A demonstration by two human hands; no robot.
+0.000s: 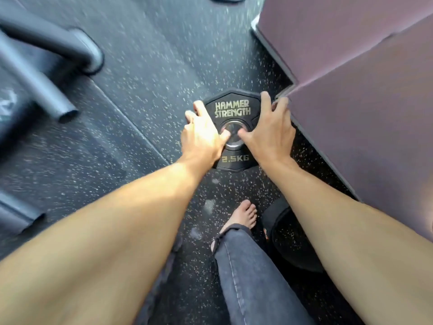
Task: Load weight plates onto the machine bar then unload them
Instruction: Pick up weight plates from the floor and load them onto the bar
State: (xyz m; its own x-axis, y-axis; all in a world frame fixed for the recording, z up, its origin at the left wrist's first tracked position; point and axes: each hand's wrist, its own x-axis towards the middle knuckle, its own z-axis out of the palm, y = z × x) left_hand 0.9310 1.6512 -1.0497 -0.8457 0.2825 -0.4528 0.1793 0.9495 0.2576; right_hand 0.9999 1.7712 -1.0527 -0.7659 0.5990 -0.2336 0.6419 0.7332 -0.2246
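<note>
A black 2.5 kg weight plate (232,109) sits between both hands, low over the speckled floor (145,66). The left hand (201,134) grips its left edge, thumb in the centre hole. The right hand (269,132), fingers spread, clasps the right edge, thumb at the hole, just beside a purple pad (363,113).

Head view looks steeply down, close above floor (145,66).
</note>
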